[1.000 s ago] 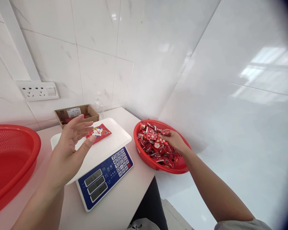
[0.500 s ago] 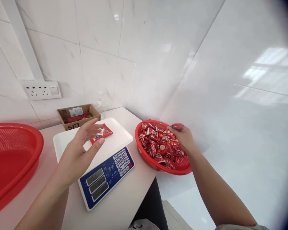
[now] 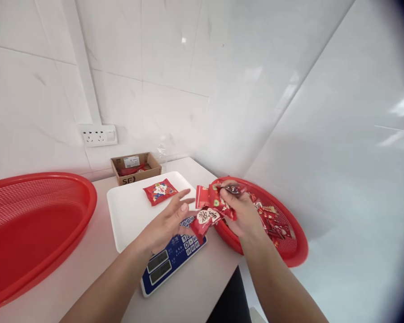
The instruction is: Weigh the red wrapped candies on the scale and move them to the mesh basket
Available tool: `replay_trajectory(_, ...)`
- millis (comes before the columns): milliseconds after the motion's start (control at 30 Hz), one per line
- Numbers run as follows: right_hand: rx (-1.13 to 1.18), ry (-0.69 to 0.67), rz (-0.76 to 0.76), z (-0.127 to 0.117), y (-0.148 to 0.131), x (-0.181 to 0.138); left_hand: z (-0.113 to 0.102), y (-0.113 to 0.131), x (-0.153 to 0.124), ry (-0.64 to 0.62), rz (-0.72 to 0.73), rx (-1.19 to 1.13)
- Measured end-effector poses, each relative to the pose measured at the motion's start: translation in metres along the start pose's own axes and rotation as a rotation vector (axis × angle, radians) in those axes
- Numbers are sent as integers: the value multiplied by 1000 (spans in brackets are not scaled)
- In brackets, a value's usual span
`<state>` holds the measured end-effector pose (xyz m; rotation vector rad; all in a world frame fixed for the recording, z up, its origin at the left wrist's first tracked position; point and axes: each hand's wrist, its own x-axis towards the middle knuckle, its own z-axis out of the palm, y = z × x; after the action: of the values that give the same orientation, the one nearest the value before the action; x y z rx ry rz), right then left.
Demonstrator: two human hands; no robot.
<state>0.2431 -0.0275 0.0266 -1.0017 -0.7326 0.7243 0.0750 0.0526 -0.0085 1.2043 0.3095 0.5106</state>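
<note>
My right hand is closed around several red-wrapped candies, held between the scale and the basket. Close to their left side, my left hand has its fingers apart and holds nothing. It hovers over the keypad edge of the digital scale, covering part of the display. On the scale's white tray lies a flat red packet with a blue and white print. The red plastic basket on the right contains many more red-wrapped candies, partly behind my right hand and forearm.
A large red basket stands at the left. Behind the scale, an open cardboard box holds red packets, with a clear plastic bottle beside it. White tiled walls with a socket panel close off the back.
My right hand has come left from the basket, bringing a handful of candies toward the scale. My left hand has moved off the packet to the keypad side. The view has shifted left.
</note>
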Motion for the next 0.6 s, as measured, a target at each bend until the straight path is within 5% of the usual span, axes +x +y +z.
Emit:
replay_trajectory(200, 143, -103, 69, 34, 28, -4, -1, 5, 3, 130, 69, -83)
replay_trajectory(600, 262, -56, 143, 43, 51, -3, -15, 17, 2, 255, 167, 110)
